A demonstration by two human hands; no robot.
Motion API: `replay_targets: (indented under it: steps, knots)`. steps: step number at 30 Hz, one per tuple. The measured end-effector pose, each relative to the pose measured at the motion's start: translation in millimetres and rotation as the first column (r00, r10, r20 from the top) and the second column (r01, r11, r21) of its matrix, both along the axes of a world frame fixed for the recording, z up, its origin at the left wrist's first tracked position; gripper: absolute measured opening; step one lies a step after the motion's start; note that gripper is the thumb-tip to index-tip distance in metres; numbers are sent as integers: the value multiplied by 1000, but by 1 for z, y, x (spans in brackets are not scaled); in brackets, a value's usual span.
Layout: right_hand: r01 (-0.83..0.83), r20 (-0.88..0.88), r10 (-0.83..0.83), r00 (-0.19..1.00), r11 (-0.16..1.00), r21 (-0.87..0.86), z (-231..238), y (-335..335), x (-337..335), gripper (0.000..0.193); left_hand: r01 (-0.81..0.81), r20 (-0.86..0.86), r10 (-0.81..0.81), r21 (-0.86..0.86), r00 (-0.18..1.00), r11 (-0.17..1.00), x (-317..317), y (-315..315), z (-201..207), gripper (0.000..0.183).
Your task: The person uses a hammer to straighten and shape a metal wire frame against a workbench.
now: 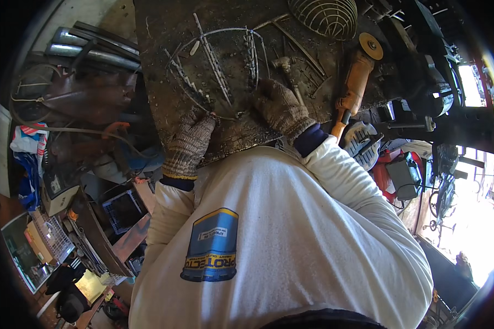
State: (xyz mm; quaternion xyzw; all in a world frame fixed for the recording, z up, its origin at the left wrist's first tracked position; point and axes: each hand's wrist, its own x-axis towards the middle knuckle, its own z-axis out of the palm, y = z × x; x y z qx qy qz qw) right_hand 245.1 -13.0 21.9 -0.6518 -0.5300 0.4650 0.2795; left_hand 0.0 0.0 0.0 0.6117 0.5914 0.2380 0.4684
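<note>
Head view: looking straight down over a white sweatshirt at a dark steel bench.
Left hand [189,143]: knit glove, fingers curled and pressed together, pinching the near end of the wire frame [219,68] where its curved rim comes closest to the body.
Right hand [280,107]: knit glove, laid palm-down on the frame's near rim, fingers bent; whether it pinches a wire I cannot tell.
Frame position: flat on the steel bench [159,33], at 12 o'clock from both hands, touching both.
Long axis: ribs run from the hands away toward 12 o'clock; the arched rim spans 9 to 3.
Nearer hand: both on it; left sits at the rim junction, right just beside at 3 o'clock.
Hammer [285,68]: one, at 12 o'clock from the right hand, near.
Angle grinder [354,79]: one, orange body, at 2 o'clock from the right hand, apart.
Wire basket [323,16]: one, domed, far edge at 1 o'clock.
Steel pipes [93,49]: several, at 10 o'clock, off the bench.
Count: two gloved hands, one flat frame with four visible ribs.
</note>
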Motion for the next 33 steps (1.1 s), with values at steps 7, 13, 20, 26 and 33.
replay_targets:
  steps: [7,13,20,26,33]
  knots:
    - [-137,222,112,969,985,102,-8,1,-1,34,0,25,0,8,1000,1000,-5,4,-9,35]
    - [-278,289,254,923,959,44,-21,4,4,31,3,-21,-2,35,1000,999,-5,4,-10,35]
    - [-136,178,128,976,990,37,-10,0,-1,33,-1,30,-2,110,1000,994,-5,-2,-19,37]
    - [-205,220,180,959,974,97,-5,-3,1,37,-26,2,26,-41,1000,999,1,-1,-7,34]
    - [-164,118,157,981,985,56,3,-4,1,36,-41,91,45,-45,995,998,-1,3,-18,24]
